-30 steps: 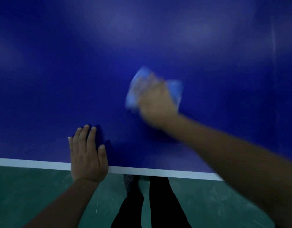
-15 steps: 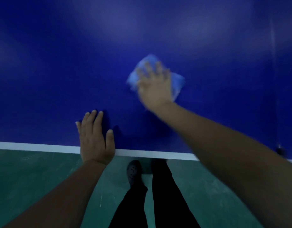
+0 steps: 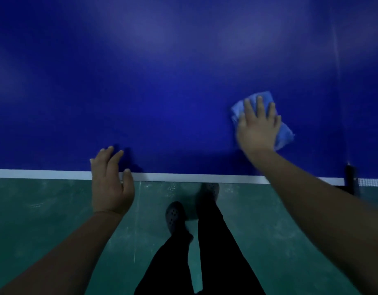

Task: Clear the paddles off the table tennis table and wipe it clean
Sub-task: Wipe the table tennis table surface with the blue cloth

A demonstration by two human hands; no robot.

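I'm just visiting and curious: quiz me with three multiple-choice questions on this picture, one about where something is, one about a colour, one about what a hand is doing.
1. Where is the left hand?
A. at the table's near edge
B. on the net
C. on the cloth

2. What colour is the cloth?
A. red
B. light blue
C. white

3. How is the right hand placed?
A. in a fist
B. flat on the cloth
C. hanging idle

Answers: 1 A, its fingers reach over the white edge line. 2 B, paler than the dark blue table. 3 B, straight fingers press the cloth down.
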